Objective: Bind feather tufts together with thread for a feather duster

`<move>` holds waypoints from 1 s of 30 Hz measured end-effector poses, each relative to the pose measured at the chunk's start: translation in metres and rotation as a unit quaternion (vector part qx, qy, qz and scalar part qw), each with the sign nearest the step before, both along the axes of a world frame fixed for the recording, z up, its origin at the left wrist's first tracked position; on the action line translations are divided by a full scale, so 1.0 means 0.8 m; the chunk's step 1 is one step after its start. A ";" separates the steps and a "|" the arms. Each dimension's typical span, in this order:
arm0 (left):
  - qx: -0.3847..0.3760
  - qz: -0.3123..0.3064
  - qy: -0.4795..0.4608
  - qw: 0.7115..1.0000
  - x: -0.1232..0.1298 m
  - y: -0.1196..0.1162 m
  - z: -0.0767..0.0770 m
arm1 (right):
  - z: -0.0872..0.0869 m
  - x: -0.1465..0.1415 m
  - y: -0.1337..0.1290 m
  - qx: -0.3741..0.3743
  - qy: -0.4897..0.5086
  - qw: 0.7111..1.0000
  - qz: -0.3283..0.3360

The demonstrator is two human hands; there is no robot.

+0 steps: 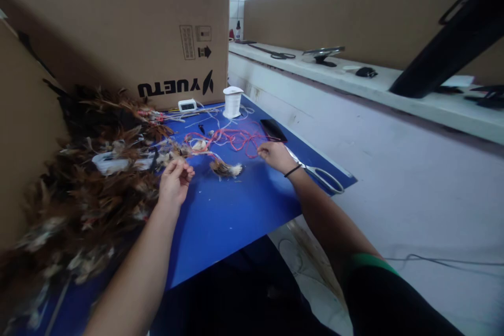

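My left hand (176, 178) hovers over the left part of the blue tabletop (212, 220), thumb and fingers pinched together; whatever they hold, if anything, is too small to make out. Beside it spreads a large pile of brown feathers (118, 189). My right hand (274, 156) is also closed in a pinch, its fingertips at the edge of a tangled pink cord (236, 139); I cannot tell whether they grip it. Between the hands lies a small feather bunch (226, 169) with a pale tip. Silver scissors (325, 177) rest by my right wrist.
A white spool (232, 102) stands at the back, near a small white digital device (187, 105). A dark phone-like slab (273, 130) lies behind my right hand. Large cardboard boxes (118, 26) wall off the back and left. A white ledge (338, 76) holding several items runs along the right.
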State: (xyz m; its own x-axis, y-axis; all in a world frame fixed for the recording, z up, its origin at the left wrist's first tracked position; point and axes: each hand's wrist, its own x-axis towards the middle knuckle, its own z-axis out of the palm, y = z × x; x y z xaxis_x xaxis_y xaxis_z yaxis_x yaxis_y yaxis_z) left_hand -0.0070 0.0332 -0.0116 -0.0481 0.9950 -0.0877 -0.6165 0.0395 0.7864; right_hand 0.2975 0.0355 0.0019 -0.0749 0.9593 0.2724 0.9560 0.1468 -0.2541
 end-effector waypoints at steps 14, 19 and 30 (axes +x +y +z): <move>0.010 0.032 -0.013 0.999 -0.006 0.004 -0.004 | 0.033 -0.044 0.038 -0.033 0.066 0.990 0.116; 0.012 0.035 -0.009 0.999 -0.006 0.003 -0.003 | 0.017 -0.094 0.020 -0.076 0.092 0.962 0.246; -0.006 0.043 -0.017 0.999 -0.007 0.005 -0.007 | 0.028 -0.039 0.134 -0.037 0.010 0.996 0.083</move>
State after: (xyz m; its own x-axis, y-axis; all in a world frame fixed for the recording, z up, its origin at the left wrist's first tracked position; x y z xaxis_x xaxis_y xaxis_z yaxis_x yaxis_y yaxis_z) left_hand -0.0127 0.0373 -0.0173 -0.1296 0.9862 -0.1031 -0.6450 -0.0048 0.7642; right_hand 0.2664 0.1429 0.0242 -0.2302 0.9513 0.2051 0.9144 0.2835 -0.2891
